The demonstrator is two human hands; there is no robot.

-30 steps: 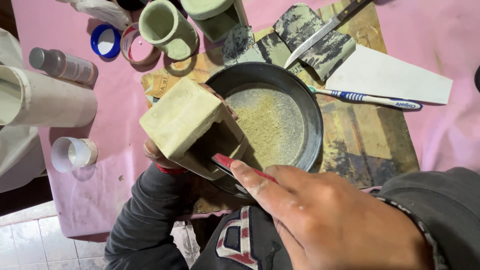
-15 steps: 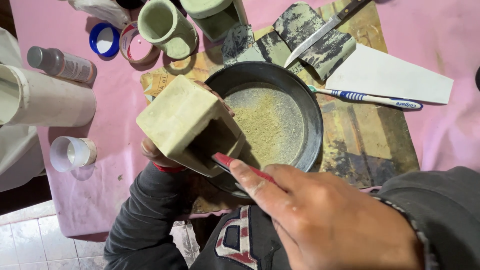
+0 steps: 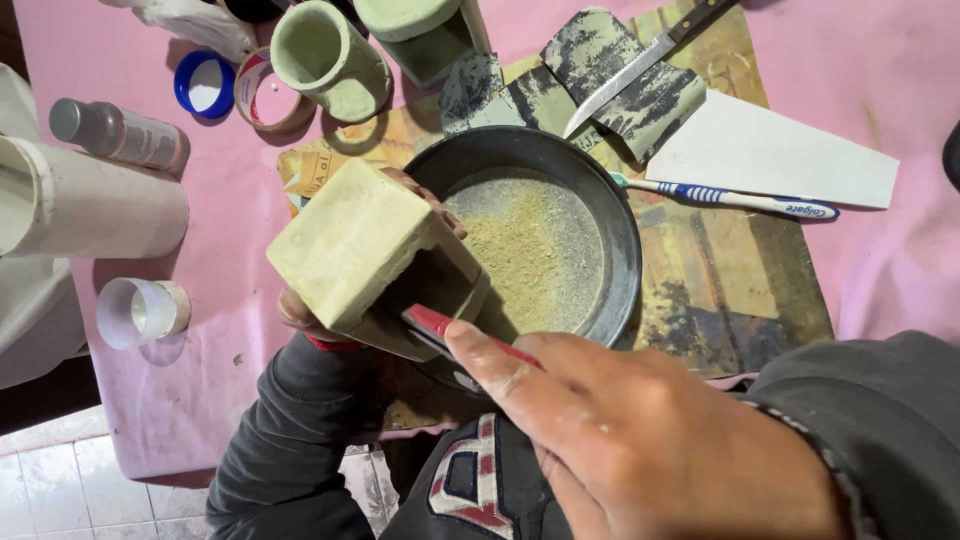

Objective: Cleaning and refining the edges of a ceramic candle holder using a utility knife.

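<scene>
1. Block [image 3: 350,245]: pale olive-green, squared, with a hollowed recess on its near face. It is held tilted above the near-left rim of the pan.
2. Left hand [image 3: 310,318]: under and behind the block, fingers wrapped round it in a firm grip; dark sleeve below.
3. Red-handled tool [image 3: 450,333]: slim, its tip set into the block's recess.
4. Right hand [image 3: 640,440]: closed round the red-handled tool, forefinger stretched along it, dusted with pale powder.
5. Pan [image 3: 620,230]: round, dark metal, with a layer of greenish-tan powder on its bottom, centre of the table.
6. Toothbrush [image 3: 730,197]: blue and white, lying right of the pan, head touching its rim.
7. Knife [image 3: 640,70]: far right, blade resting on a smeared grey sheet.
8. White triangular sheet [image 3: 770,155]: just beyond the toothbrush.
9. Green cylinder [image 3: 325,60]: hollow, lying on its side, far left.
10. White pipe [image 3: 90,210]: left edge, on the pink tablecloth [image 3: 180,400].
11. Small bottle [image 3: 115,132]: just beyond the pipe.
</scene>
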